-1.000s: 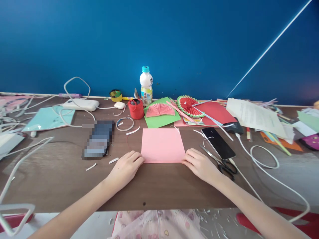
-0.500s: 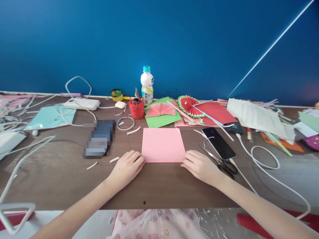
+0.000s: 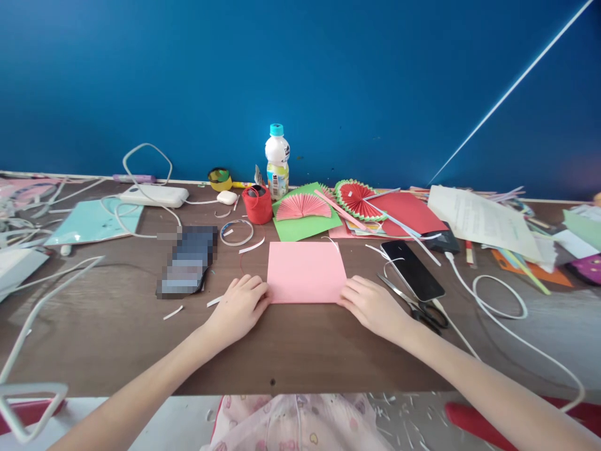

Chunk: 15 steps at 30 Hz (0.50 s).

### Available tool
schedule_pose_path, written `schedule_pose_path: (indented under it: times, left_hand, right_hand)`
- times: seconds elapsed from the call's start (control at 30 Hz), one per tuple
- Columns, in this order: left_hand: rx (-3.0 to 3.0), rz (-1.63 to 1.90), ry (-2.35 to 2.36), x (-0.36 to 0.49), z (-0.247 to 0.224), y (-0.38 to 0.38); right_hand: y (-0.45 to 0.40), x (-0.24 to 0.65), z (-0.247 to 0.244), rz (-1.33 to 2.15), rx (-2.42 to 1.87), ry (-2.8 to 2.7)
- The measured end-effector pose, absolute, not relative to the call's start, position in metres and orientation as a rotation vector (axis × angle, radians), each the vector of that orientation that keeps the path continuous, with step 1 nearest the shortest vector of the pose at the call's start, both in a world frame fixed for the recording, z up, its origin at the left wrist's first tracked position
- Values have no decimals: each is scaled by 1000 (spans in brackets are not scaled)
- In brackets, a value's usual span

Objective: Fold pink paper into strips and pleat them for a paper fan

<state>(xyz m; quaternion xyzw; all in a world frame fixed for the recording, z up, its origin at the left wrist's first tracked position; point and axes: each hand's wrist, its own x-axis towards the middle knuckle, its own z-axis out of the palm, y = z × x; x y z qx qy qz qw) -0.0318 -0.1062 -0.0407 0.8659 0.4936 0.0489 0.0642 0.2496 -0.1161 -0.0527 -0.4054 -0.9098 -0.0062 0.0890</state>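
Observation:
A sheet of pink paper [image 3: 306, 272] lies flat on the brown table [image 3: 300, 351], straight ahead. My left hand [image 3: 243, 307] has its bent fingers pressed together at the paper's lower left corner. At the lower right corner, the fingers of my right hand [image 3: 369, 304] pinch the near edge. That near edge runs straight between both hands and looks folded in a narrow strip. Beyond the paper are a green sheet [image 3: 291, 230] with a pleated pink fan [image 3: 303, 207] on it, and a red and green pleated fan [image 3: 359, 200].
Scissors [image 3: 413, 304] and a black phone [image 3: 413, 270] lie right of my right hand. A blurred phone [image 3: 188, 260] is at the left. Behind stand a bottle [image 3: 277, 164] and a red roll [image 3: 258, 205]. White cables [image 3: 511, 322] cross both sides.
Both hands have moved slightly forward, away from me, and the near edge of the pink paper has shifted forward with them, so the sheet looks a little shorter.

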Motion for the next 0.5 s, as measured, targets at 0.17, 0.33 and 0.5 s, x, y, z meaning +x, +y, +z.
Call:
schedule_pose_path:
  times: [0.17,0.33,0.5]
  left_hand:
    - [2568,84,1514,-28,-35,-103]
    - [2636,74,1542,-29,-41,-103]
    - [2777,170,1556,-31,-51,-108]
  right_hand:
    - [-101,251,-44,431,-1426,-2678]
    - [-90,254,-40,644,-1410,-2678]
    - [-92,255,-41,767,-1396,-2524]
